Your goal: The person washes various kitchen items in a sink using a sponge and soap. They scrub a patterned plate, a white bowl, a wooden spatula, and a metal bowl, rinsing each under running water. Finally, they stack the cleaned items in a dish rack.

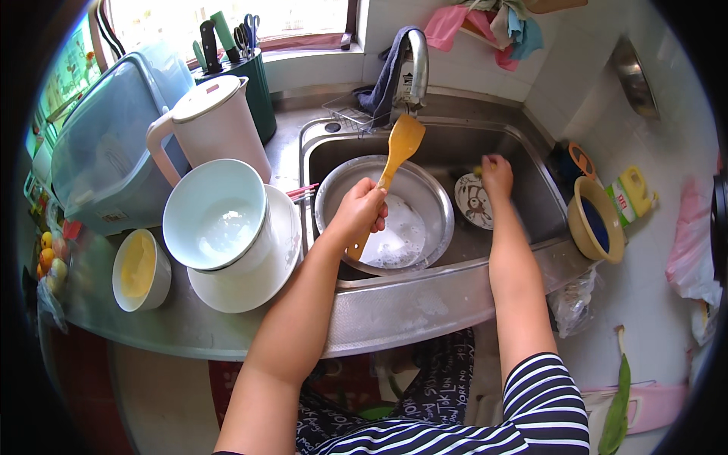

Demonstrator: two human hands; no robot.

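Left fingers [379, 206] closed round one yellow spatula [405, 140] — right fingers [488, 162], grip unclear, by one patterned plate [473, 203].

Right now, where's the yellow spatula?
Head view, near centre: the yellow spatula is gripped in the left hand, slanting over the metal basin at left in the sink, blade up toward the faucet.

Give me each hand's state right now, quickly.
Left hand: closed, holding the spatula.
Right hand: at a small yellowish thing by the plate; whether closed on it cannot be told.
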